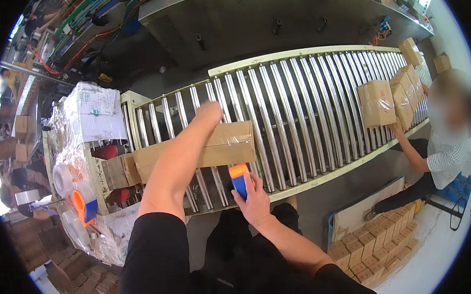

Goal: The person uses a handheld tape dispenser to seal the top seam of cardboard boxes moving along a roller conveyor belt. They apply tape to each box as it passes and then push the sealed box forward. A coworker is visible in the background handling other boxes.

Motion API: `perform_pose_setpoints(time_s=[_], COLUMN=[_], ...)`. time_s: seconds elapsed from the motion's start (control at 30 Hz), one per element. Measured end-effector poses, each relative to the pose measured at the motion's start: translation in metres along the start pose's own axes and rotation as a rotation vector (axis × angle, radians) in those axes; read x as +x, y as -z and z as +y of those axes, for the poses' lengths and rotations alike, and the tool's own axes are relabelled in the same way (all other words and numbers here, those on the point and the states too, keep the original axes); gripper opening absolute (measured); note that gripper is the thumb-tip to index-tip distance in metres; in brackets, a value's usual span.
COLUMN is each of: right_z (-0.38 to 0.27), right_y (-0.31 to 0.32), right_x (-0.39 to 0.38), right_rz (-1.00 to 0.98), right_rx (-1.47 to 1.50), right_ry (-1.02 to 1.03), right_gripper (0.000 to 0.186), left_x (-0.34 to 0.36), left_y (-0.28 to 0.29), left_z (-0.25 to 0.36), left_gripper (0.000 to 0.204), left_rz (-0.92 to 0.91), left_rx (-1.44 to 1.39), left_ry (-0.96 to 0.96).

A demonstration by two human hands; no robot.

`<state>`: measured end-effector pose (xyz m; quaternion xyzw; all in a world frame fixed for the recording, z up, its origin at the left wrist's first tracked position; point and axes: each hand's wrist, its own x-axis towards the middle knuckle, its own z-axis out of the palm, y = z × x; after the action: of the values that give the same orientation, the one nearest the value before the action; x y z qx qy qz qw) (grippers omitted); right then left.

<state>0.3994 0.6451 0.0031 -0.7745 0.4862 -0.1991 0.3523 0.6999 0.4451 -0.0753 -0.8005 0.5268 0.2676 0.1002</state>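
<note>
A long brown carton (227,147) lies across the metal rollers in front of me, clear tape shining on its right end. My right hand (255,202) is at the carton's near side, closed round a blue-and-orange tape dispenser (239,180) whose orange end is close to the carton's edge. Reaching over the carton, my left hand (210,113) is above the rollers by its far side. Motion blurs its fingers, so their state is unclear. My left forearm hides part of the carton. Another carton (115,172) touches its left end, inside the machine's opening.
The roller conveyor (308,111) runs to the right, where a co-worker (441,152) handles several cartons (377,103). On the left a second blue-and-orange dispenser (84,205) and tape rolls sit beside a plastic-wrapped machine (84,112). Small boxes (376,241) are stacked at lower right.
</note>
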Motion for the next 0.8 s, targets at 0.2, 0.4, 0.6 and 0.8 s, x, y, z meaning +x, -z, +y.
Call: perform_pose_setpoints(time_s=[0.2,0.4,0.6,0.8], right_z=[0.027,0.081,0.187,0.211], right_y=[0.030,0.092,0.185,0.163], right_x=[0.021,0.036,0.082,0.229], right_rz=[-0.136,-0.060,-0.423,-0.544], right_rx=[-0.052,-0.023,-0.237,0.124], right_ry=[-0.074,0.021,-0.042,-0.400], right_gripper=[0.078,0.075,0.076,0.054], left_x=[-0.124,-0.114,-0.048,-0.051], left_y=[0.047,0.040,0.036,0.031], left_z=[0.016,0.069,0.081,0.142], left_gripper=[0.111,0.128,0.127,0.094], left_rz=[0.377,0.182,-0.065,-0.413], left_rx=[0.027,0.065,-0.886,-1.628], left_ry=[-0.652,-0.582,-0.379,0.012])
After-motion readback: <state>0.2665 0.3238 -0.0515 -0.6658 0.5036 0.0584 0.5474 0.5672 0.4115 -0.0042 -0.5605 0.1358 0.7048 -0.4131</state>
